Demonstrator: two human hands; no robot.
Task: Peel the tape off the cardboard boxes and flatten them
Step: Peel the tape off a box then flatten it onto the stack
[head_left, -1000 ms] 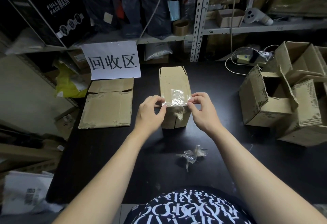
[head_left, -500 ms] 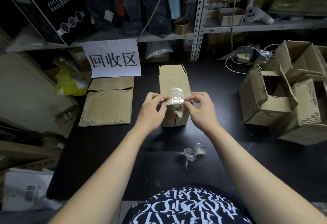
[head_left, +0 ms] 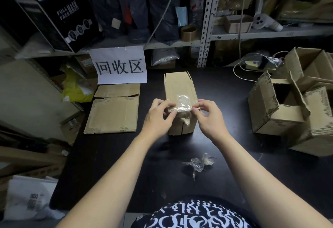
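A narrow brown cardboard box [head_left: 178, 85] lies lengthwise on the black table [head_left: 126, 155], its near end facing me. A strip of clear tape [head_left: 182, 102] is lifted off its top near that end. My left hand [head_left: 157, 117] pinches the strip's left edge and my right hand [head_left: 210, 115] pinches its right edge, holding it stretched between them just above the box. A crumpled tail of tape hangs down over the box's near face.
A flattened box [head_left: 113, 114] lies left of the box, under a white paper sign [head_left: 119, 65]. A wad of peeled tape [head_left: 197, 163] sits on the table near me. Open boxes [head_left: 281, 108] are piled at the right. Metal shelving [head_left: 205, 22] stands behind.
The tape strip has been peeled further off the box top and folded shorter. Both hands have shifted slightly closer together over the box's near end.
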